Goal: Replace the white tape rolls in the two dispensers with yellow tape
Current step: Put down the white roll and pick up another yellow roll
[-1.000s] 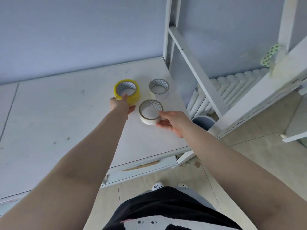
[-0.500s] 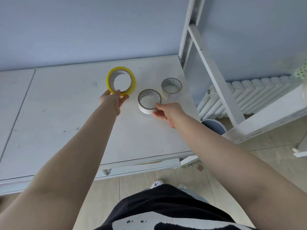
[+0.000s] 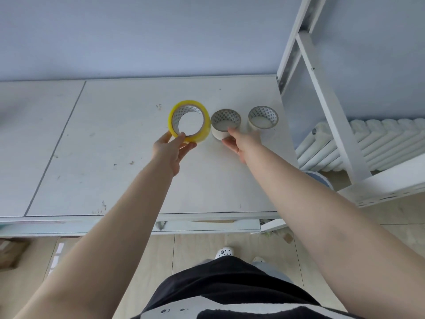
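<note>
The yellow tape roll (image 3: 189, 121) is lifted off the desk and tipped up so its patterned core faces the camera, pinched at its lower rim by the left hand (image 3: 170, 150), thumb on the near edge and fingers curled behind. Just beside it, nearly touching, a white tape roll (image 3: 225, 123) lies flat on the white desk (image 3: 115, 157); the right hand (image 3: 239, 141) rests its fingertips against that roll's near wall, though whether they truly grip it or only touch it cannot be told from this angle. A second white tape roll (image 3: 263, 118) lies flat a little further right, untouched, near the desk's edge by the white metal frame (image 3: 322, 88). The step in hand looks like gathering the rolls, with the swap itself not begun. No dispenser is in view, and only one yellow roll shows, so the next move likely calls for bringing a dispenser and a second yellow roll within reach. A radiator (image 3: 368, 143) sits beyond the frame, partly cut off.
</note>
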`<state>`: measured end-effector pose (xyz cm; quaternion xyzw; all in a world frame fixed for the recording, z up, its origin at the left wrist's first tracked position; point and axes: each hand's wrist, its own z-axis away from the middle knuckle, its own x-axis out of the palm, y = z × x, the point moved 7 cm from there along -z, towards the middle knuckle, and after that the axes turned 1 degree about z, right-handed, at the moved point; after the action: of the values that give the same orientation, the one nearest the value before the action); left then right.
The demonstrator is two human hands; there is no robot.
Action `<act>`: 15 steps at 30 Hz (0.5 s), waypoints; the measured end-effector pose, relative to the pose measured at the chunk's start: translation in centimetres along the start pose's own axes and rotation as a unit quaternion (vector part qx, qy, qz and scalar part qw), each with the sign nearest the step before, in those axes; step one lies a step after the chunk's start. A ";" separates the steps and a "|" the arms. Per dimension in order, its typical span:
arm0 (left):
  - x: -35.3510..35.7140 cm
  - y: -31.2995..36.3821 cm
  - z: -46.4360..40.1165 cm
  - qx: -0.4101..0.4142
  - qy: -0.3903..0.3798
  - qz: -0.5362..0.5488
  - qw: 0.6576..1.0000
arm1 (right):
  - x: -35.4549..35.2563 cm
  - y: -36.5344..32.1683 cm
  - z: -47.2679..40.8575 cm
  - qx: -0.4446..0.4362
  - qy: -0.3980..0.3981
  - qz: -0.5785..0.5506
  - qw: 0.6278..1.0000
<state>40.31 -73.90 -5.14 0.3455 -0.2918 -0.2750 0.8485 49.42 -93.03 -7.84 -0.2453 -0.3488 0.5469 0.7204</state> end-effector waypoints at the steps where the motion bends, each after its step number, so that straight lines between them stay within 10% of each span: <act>1: 0.1 -0.2 0.3 0.001 -0.002 -0.005 1.000 | 0.0 0.2 0.1 -0.001 -0.007 0.002 1.000; 15: 1.9 -3.7 6.7 0.055 -0.062 -0.164 0.983 | -4.6 1.1 7.4 -0.079 -0.112 0.112 0.984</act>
<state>36.03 -80.30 -3.37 0.4171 -0.2980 -0.4151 0.7516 42.30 -97.35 -5.07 -0.2758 -0.4397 0.6192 0.5893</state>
